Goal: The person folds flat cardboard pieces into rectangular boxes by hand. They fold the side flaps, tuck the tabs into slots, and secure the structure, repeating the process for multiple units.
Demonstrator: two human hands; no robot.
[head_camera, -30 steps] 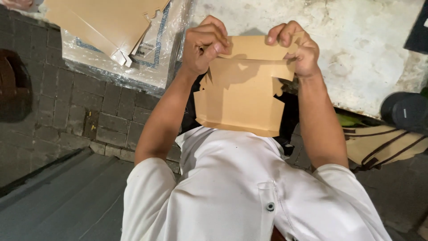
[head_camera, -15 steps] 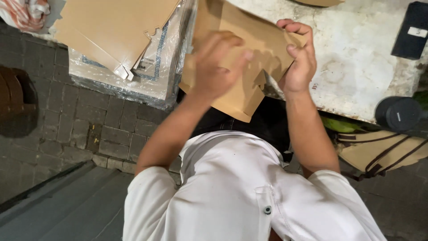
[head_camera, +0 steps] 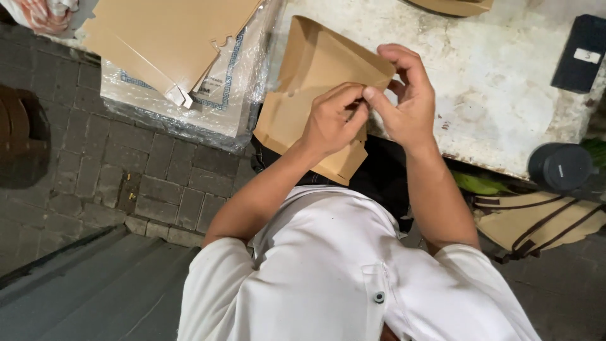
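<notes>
Left hand [head_camera: 328, 123] and right hand [head_camera: 407, 104] both pinch the half-folded cardboard box [head_camera: 312, 82]; long axis tilted, open end toward worktop [head_camera: 505, 95].

You have only one view here, from the camera on your head. It looks steeply down over your own white shirt [head_camera: 341, 278], so your chest fills the bottom of the frame. It sits close to your left hand [head_camera: 329, 120] and right hand [head_camera: 407, 101]. Further from you it reaches the worn table [head_camera: 505, 82] and, at the left, what seems a brick floor [head_camera: 95, 164].
</notes>
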